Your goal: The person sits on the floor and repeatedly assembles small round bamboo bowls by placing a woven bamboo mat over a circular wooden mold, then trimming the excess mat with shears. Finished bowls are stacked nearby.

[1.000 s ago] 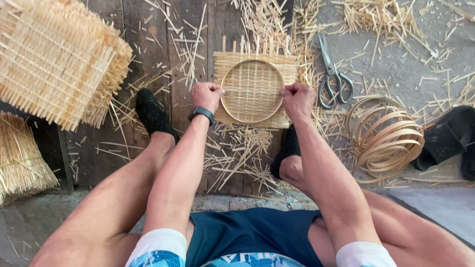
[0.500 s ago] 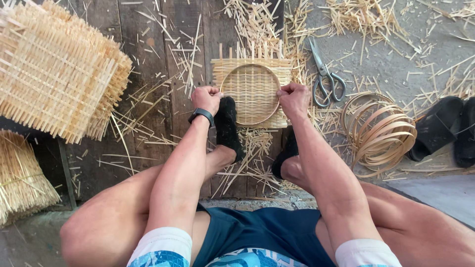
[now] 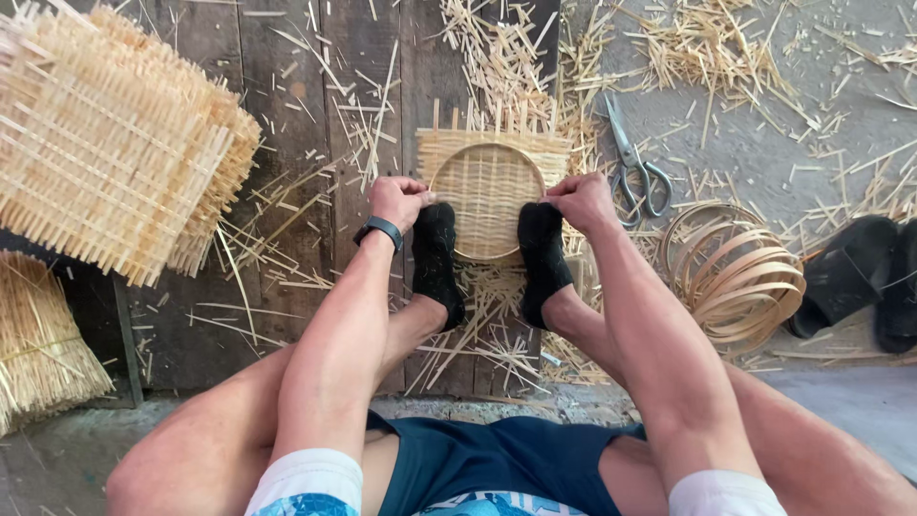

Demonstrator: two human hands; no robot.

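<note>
A square woven bamboo mat lies on the wooden planks with a round bamboo hoop pressed onto it. My left hand, with a black wristband, grips the hoop's left edge. The hoop's right edge is gripped by my right hand. Both my feet in black socks rest on the near rim: the left foot and the right foot.
A stack of woven mats sits at the far left, with a bundle of bamboo strips below it. Scissors lie right of the mat. A pile of bamboo hoops and black sandals are at the right. Offcuts litter the floor.
Both feet have moved up onto the mat's near rim; a second ago the left foot was out to the left. My hands stay on the hoop's edges.
</note>
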